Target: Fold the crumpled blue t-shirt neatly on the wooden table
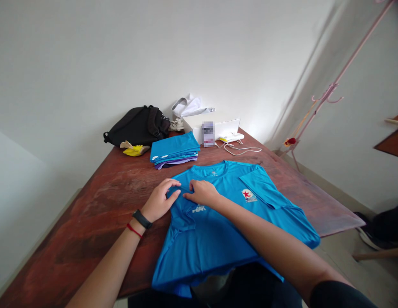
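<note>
A blue T-shirt [224,231] lies front side up across the near part of the table, its collar pointing away from me. Its right sleeve is laid inward over the chest, beside a round star badge. At the left shoulder, my left hand [158,199] touches the cloth with fingers curved and thumb held apart. Close beside it, my right hand [203,192] has its fingers curled on the fabric near the collar, above the white lettering. The cloth directly under the right fingertips is hidden. The shirt's hem hangs over the table's front edge.
Behind the shirt sits a stack of folded shirts [175,147]. Around it are a yellow item [135,150], a black backpack [135,126], a white box [226,127], a phone-like object [208,134] and a white cable [247,149]. A pink coat stand [330,90] rises beyond the wooden table [99,205].
</note>
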{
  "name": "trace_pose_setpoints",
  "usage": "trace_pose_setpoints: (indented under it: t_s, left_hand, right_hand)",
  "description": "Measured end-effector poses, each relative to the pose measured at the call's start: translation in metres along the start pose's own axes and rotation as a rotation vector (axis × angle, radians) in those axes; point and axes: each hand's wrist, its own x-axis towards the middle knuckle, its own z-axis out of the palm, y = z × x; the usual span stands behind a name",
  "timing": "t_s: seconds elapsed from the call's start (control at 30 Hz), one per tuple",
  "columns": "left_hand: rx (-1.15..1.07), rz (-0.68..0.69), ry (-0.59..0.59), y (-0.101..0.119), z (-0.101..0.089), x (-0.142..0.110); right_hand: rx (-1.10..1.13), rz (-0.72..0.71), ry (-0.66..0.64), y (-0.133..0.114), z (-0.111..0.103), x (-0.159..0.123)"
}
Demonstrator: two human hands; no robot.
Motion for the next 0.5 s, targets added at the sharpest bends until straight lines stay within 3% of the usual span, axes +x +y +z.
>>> trace_pose_setpoints:
  t_s: [0.1,0.27,0.5]
  left_hand:
    - [0.115,0.078,0.056,-0.007,0.004,0.0]
    - [0.152,0.102,0.037,-0.021,0.01,0.002]
    - [0.219,0.043,-0.003,-0.042,0.016,0.006]
  right_hand:
    - [0.008,-0.011,-0.047,0.001,-0.007,0.0]
    - [0.038,-0.058,-0.085,0.004,-0.013,0.001]
    - [0.116,-0.081,0.044,0.007,-0.011,0.008]
